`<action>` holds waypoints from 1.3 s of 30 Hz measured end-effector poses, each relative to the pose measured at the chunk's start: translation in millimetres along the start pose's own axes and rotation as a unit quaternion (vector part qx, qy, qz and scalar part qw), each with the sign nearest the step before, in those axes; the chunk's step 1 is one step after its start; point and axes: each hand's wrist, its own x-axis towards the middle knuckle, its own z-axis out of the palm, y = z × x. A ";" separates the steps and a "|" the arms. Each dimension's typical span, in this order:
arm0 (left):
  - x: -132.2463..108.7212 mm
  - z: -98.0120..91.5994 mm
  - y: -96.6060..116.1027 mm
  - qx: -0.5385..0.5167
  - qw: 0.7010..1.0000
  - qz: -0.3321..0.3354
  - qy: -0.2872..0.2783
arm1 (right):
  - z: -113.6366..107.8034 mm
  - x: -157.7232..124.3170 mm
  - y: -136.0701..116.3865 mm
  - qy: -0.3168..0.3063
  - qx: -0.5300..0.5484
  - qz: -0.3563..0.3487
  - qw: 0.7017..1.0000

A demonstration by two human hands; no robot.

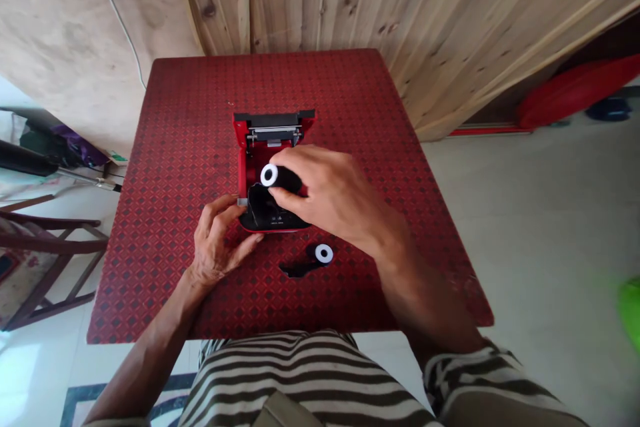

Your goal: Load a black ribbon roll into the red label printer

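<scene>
A small red-and-black label printer (242,170) sits on the table with its lid (274,119) tipped up at the back. My right hand (333,190) pinches a black ribbon roll (287,179) with a white core, held over the open body. Black film from that roll hangs over the printer's front left part. At the front left corner, my left hand (217,240) grips the printer, fingers on its side and thumb by the front edge. A second black roll (323,253) with a white end lies in front, a loose strip of dark film beside it.
The table (370,100) has a red patterned top and stands against a plank wall (350,0). A wooden chair (50,247) is to the left, and a white cable (117,10) runs down the wall. Something green (631,310) is at the far right on the floor.
</scene>
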 end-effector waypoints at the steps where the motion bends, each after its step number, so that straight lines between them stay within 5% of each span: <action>1: 0.6 -0.4 0.2 -0.001 1.000 0.002 -0.001 | -5.0 -9.0 6.1 0.037 0.034 0.013 0.999; 4: 2.9 -1.3 0.2 0.000 1.000 0.008 -0.002 | -4.0 -37.1 39.1 0.143 0.136 0.111 0.974; 7: 4.5 -0.8 -0.6 0.003 1.000 0.013 0.007 | 20.6 -63.2 80.4 0.206 0.227 0.205 0.929; 13: 4.6 0.4 -1.3 0.008 1.000 0.016 0.008 | 66.5 -90.2 112.9 0.177 0.224 0.248 0.926; 17: 4.2 -0.2 -1.9 0.009 1.000 0.018 0.005 | 67.3 -94.1 109.9 0.179 0.231 0.242 0.925; 22: 4.2 -0.9 -1.3 0.002 1.000 0.011 -0.001 | 38.0 -123.7 84.2 0.210 0.152 0.267 0.928; 25: 4.7 -1.3 -0.1 0.006 1.000 0.006 -0.006 | 23.2 -149.3 57.5 0.123 0.161 0.267 0.942; 28: 5.2 -1.1 0.9 0.009 1.000 0.004 -0.005 | 34.0 -164.2 36.9 0.022 0.232 0.216 0.948; 33: 3.5 0.6 0.7 0.005 1.000 0.008 0.002 | 57.0 -161.2 26.0 0.028 0.248 0.174 0.953; 39: 0.3 1.2 0.8 -0.007 1.000 0.013 0.003 | -15.0 -111.0 9.9 0.017 0.190 0.028 0.981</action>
